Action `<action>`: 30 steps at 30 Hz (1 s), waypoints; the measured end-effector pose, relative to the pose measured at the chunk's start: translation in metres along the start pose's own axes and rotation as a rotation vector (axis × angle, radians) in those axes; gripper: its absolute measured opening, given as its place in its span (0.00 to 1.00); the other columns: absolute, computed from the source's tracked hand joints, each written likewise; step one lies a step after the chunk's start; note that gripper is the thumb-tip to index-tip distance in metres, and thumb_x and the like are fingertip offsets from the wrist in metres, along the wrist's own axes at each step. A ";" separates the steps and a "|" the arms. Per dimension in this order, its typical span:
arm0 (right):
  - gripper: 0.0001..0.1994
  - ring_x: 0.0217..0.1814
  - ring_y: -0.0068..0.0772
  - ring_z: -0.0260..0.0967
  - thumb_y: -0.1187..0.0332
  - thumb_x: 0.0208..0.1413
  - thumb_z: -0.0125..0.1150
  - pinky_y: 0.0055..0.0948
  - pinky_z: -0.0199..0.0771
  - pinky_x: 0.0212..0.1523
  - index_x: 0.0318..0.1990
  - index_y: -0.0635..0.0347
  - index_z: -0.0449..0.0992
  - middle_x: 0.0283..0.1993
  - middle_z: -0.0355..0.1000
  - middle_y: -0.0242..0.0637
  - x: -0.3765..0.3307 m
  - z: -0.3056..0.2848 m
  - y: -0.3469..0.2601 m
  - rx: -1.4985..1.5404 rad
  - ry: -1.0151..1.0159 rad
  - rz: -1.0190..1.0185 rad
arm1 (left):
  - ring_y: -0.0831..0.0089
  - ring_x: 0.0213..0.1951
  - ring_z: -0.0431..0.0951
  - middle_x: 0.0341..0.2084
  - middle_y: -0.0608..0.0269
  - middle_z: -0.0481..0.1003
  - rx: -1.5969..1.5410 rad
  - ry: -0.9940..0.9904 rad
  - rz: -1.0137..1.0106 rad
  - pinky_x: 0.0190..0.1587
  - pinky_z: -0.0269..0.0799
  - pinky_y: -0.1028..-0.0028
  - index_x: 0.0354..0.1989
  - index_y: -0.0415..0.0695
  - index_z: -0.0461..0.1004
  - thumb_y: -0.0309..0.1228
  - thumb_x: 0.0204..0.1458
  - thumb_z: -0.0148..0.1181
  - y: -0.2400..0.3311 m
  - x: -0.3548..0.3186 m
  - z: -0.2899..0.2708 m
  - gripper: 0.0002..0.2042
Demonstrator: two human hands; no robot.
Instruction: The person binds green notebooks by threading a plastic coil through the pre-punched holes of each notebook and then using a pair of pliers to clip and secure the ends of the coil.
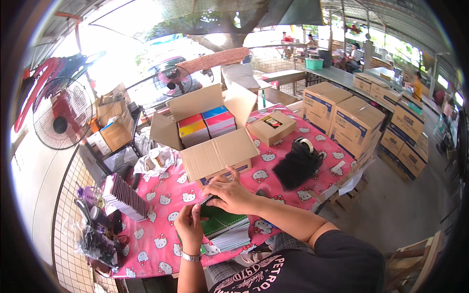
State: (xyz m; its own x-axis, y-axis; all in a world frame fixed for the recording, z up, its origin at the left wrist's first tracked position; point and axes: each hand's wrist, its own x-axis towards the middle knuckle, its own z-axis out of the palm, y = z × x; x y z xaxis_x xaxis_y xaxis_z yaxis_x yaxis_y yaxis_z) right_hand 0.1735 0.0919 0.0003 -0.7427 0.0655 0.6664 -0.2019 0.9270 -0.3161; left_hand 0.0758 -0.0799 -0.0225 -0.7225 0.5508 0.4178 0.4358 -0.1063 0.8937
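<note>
A stack of green-covered notebooks (pixel 225 227) with white page edges lies before me at the table's near edge. Over its far left corner, both hands are closed on a thin black strip (pixel 207 200), perhaps a binding coil; it is too small to be sure. My left hand (pixel 188 225) pinches near its lower end. My right hand (pixel 228 195) grips it from above, index finger raised toward the open carton. Farther right lies a bristly black bundle (pixel 295 170), possibly coils, with a tape roll (pixel 307 143) at its far end.
The pink patterned table (pixel 171 200) carries an open carton (pixel 220 155) of red, yellow and blue packs, a closed brown box (pixel 272 128) and a purple-edged stack (pixel 124 198). Bags and bottles crowd the left edge. Fans stand left and behind; large cartons (pixel 354 127) are stacked right.
</note>
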 end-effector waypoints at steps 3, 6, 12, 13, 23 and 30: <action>0.08 0.57 0.27 0.67 0.55 0.62 0.57 0.65 0.28 0.68 0.41 0.44 0.77 0.42 0.73 0.23 0.001 0.005 0.006 0.012 0.012 -0.015 | 0.77 0.26 0.80 0.26 0.61 0.77 -0.082 0.013 0.051 0.26 0.77 0.79 0.40 0.30 0.77 0.24 0.60 0.60 -0.004 0.000 0.007 0.07; 0.09 0.57 0.26 0.67 0.56 0.63 0.56 0.67 0.28 0.67 0.36 0.46 0.79 0.40 0.73 0.20 0.004 0.000 0.008 -0.009 0.019 -0.017 | 0.77 0.28 0.79 0.30 0.60 0.77 -0.008 -0.024 0.103 0.27 0.79 0.78 0.44 0.30 0.78 0.20 0.57 0.61 0.000 0.001 0.006 0.08; 0.05 0.60 0.32 0.63 0.60 0.57 0.65 0.57 0.40 0.65 0.34 0.47 0.78 0.49 0.71 0.26 0.003 0.010 -0.021 0.039 0.345 0.033 | 0.79 0.27 0.77 0.29 0.62 0.76 0.018 0.065 0.183 0.27 0.77 0.77 0.39 0.31 0.78 0.16 0.53 0.62 -0.004 0.009 0.005 0.06; 0.05 0.61 0.33 0.62 0.61 0.55 0.67 0.54 0.43 0.64 0.34 0.47 0.78 0.51 0.71 0.26 0.002 0.012 -0.033 0.091 0.418 0.065 | 0.78 0.27 0.77 0.29 0.61 0.76 0.076 0.100 0.247 0.27 0.76 0.77 0.38 0.31 0.77 0.16 0.53 0.61 -0.005 0.010 0.003 0.06; 0.06 0.55 0.38 0.63 0.67 0.54 0.65 0.40 0.57 0.56 0.34 0.60 0.77 0.48 0.70 0.36 0.014 0.020 -0.049 0.464 0.391 0.312 | 0.56 0.32 0.77 0.32 0.51 0.76 0.678 0.263 0.758 0.35 0.75 0.62 0.46 0.34 0.76 0.18 0.50 0.60 0.022 0.020 0.010 0.14; 0.14 0.56 0.28 0.70 0.68 0.60 0.60 0.27 0.68 0.57 0.52 0.61 0.77 0.54 0.72 0.36 0.024 0.051 -0.012 0.874 0.200 0.236 | 0.54 0.34 0.79 0.37 0.49 0.78 0.809 0.318 0.588 0.36 0.76 0.62 0.47 0.39 0.77 0.20 0.53 0.59 -0.003 0.033 -0.055 0.12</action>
State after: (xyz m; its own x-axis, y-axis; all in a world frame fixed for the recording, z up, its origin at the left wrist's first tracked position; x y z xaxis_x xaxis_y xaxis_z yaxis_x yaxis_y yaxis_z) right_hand 0.1258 0.0635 -0.0143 -0.7186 0.3548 0.5981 -0.5294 0.2785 -0.8013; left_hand 0.0208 -0.1069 -0.0021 -0.3367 0.3367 0.8794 0.9080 0.3632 0.2087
